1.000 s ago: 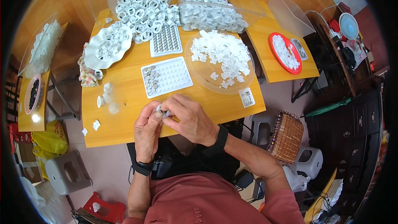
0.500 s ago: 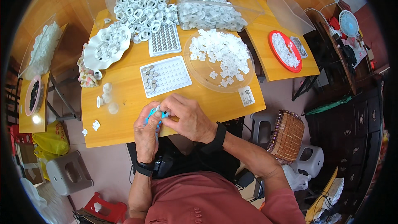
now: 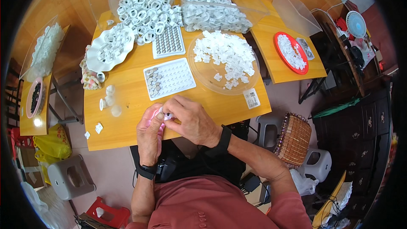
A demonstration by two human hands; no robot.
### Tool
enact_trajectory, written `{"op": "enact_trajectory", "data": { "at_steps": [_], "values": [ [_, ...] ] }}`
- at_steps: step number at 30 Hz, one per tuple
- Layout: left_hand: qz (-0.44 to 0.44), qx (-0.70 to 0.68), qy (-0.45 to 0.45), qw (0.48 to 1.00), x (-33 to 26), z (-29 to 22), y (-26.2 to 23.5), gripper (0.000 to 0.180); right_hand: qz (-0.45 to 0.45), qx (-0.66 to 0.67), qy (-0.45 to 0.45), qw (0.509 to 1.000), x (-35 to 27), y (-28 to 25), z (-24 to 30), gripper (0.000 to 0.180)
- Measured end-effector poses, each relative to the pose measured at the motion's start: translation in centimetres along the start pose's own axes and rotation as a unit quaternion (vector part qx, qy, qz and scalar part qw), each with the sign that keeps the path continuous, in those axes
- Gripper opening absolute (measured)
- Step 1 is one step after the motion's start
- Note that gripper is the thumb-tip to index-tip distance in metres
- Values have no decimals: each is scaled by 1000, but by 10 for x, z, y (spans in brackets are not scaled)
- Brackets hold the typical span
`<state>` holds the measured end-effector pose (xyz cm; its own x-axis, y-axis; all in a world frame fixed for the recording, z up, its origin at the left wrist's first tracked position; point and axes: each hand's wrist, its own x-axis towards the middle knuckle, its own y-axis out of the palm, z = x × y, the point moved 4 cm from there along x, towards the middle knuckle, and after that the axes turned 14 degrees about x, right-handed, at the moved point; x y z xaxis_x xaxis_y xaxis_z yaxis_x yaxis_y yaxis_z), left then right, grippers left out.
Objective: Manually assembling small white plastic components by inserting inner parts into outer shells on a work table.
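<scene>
Just over the front edge of the table, my left hand [image 3: 149,138] and my right hand [image 3: 194,123] meet. Between their fingertips they pinch a small white plastic piece with a dark spot [image 3: 168,116], mostly covered by the fingers. Pink light falls across the left palm and fingers beside it. Beyond the hands lies a white moulded tray [image 3: 180,75] with round silver button cells [image 3: 153,85] in its left part. A second tray [image 3: 181,51], filled with round silver discs, sits behind it.
Small white parts heap on a clear round lid [image 3: 203,85] at the right. White ring-shaped parts [image 3: 142,10] pile at the back, beside a clear bin [image 3: 254,13]. A scalloped white plate [image 3: 92,62] and translucent cups [image 3: 109,95] stand left. A woven-covered stool [image 3: 292,138] is right.
The light on my left hand has turned from blue to pink. Both hands keep nearly the same place and grip.
</scene>
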<state>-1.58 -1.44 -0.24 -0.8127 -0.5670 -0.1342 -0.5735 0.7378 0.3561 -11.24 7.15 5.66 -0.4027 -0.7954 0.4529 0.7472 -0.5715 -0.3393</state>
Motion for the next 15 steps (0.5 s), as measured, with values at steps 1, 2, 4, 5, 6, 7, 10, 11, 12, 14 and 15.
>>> {"op": "enact_trajectory", "data": {
  "at_steps": [1,2,4,5,6,7,10,11,12,14,15],
  "values": [
    [-1,0,0,1000,0,0,0,28,0,0,0,1000,0,1,0,19],
    [-3,0,-1,1000,0,1,-1,28,-2,-6,-5,1000,0,1,1,19],
    [-5,0,-2,1000,0,2,-2,27,-6,-13,-9,1000,-1,2,0,19],
    [-3,9,-7,1000,0,3,-2,27,-3,-11,-1,1000,-2,2,-2,19],
    [0,18,-12,1000,1,4,-2,27,-1,-8,6,1000,-4,2,-4,19],
    [1,18,-12,1000,0,4,-2,27,-1,-9,7,1000,-4,2,-3,19],
    [7,42,5,999,0,1,0,26,21,15,38,999,-5,3,-6,19],
    [7,44,11,999,1,1,1,26,10,11,26,1000,-5,2,-6,19],
    [6,46,17,999,1,0,2,26,-2,8,13,1000,-4,1,-5,19],
    [10,45,16,999,1,0,2,26,-6,17,17,1000,-5,3,-7,20],
    [13,44,15,999,2,0,2,26,-10,26,20,999,-6,2,-7,20]
  ]
}}
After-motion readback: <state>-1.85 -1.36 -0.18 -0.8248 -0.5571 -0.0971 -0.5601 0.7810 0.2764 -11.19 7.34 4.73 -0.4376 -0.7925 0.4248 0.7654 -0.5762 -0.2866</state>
